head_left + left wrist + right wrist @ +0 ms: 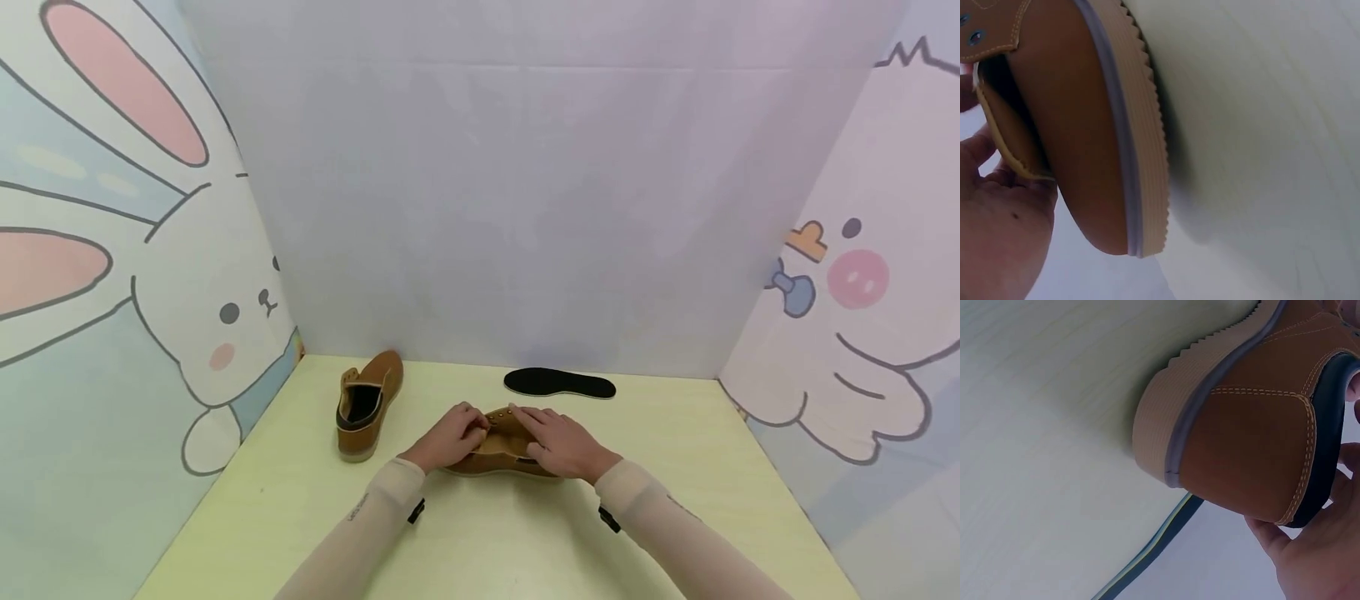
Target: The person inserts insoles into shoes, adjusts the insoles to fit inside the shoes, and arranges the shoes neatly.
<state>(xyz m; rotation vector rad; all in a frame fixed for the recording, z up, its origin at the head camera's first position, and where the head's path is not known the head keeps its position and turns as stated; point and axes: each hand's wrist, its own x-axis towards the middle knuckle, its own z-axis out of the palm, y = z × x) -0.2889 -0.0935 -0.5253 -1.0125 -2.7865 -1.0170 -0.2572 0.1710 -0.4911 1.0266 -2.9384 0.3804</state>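
A brown lace-up shoe [498, 463] without laces sits on the table between both hands, its toe to the left. My left hand [453, 437] pinches the shoe's tan tongue [1015, 134], which is pulled up out of the opening. At the heel end, my right hand [561, 442] grips the dark padded collar [1329, 437], with the fingers reaching over the opening to the far eyelet side. The left wrist view has the toe and ridged sole [1147, 156]; the right wrist view has the stitched heel [1247, 450]. The inside of the shoe is partly hidden by the hands.
A black insole [558, 382] lies flat behind the shoe, near the back wall. The other brown shoe [371, 407] stands at the back left, toe pointing away. Printed cartoon panels flank the pale table [510, 550] on both sides.
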